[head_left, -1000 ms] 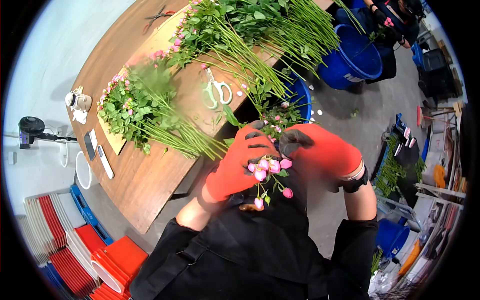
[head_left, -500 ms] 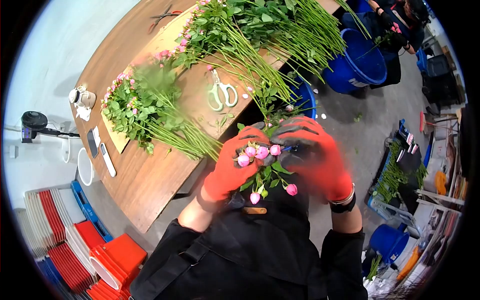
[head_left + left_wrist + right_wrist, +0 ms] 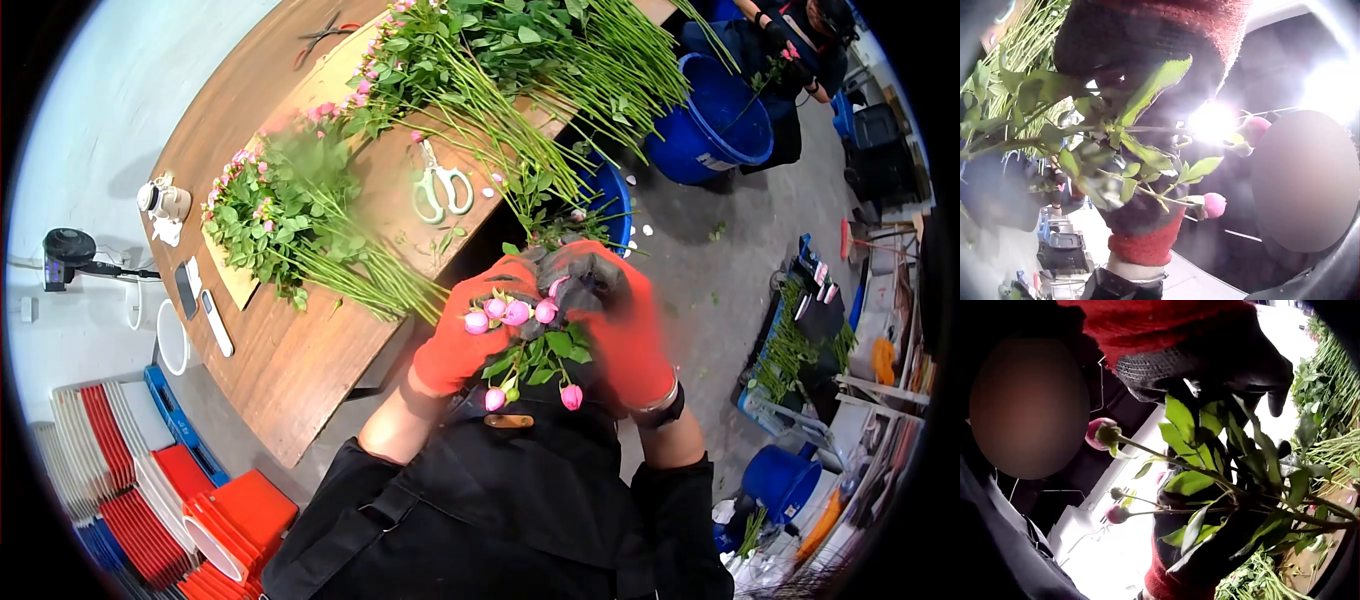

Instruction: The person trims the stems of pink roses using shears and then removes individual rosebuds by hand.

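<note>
Observed pink rose spray point(image 3: 540, 352) at near centre, with blooms and leaves toward the near side. Noted left hand point(image 3: 465, 350), red-gloved with dark fingers, curled about spray. Noted right hand point(image 3: 615, 320), matching glove, drawn close beside left at the leaves with fingers bent; cannot tell whether gripping. Recorded further rose bundles point(image 3: 500, 60) on wooden table point(image 3: 260, 390), one near left, others far, with pale-handled scissors point(image 3: 441, 192) lying between. Sighted blue bucket point(image 3: 670, 145) far right, beside second person point(image 3: 825, 50)
</note>
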Available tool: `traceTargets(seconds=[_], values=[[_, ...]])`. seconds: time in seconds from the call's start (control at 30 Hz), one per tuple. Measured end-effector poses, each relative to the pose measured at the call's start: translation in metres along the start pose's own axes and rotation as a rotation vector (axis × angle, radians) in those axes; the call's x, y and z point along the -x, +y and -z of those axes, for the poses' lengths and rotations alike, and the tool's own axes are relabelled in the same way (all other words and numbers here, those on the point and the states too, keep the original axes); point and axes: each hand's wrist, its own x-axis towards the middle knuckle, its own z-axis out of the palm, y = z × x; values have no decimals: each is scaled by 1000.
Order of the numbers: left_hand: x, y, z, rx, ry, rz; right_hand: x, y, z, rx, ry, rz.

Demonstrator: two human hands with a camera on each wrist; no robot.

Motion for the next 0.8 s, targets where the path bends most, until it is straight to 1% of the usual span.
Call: traceTargets(seconds=[0.03,0.07,0.13,0.17,0.2,0.27,0.37,0.43,0.47,0.57,0.6,0.67,0.77,0.8], values=[[-3,5,-2,5,-7,5,2,1,0,-79,40,-83],[-4,9,-3,9,-14,11,0,2,1,-70,63,-125],[-4,9,-2,-55,28,25,-4,3,9,-49,106,-206],[-3,9,-1,-87,50,31,-4,8,17,228,75,-60],[-3,16,-5,-114,113,103,-2,19,27,504,42,86],[-3,15,-7,-252,163,83,-3,21,31,770,35,237],[-4,17,-11,-441,185,48,-3,1,28,743,121,236],[-2,15,-11,-552,181,22,-2,-23,26,725,30,226],[-2,17,-11,-538,149,21,-2,-30,25,715,-16,221],[-1,14,-13,-661,118,-34,-4,-33,30,824,-180,310],[1,14,-14,-668,105,-15,-5,-31,32,866,-217,341],[-1,15,-14,-701,54,-54,-5,-27,34,951,-290,402],[-1,16,-15,-758,-15,-82,-6,-34,34,1017,-364,392],[-2,16,-14,-787,-53,-101,-8,-34,36,979,-407,347]])
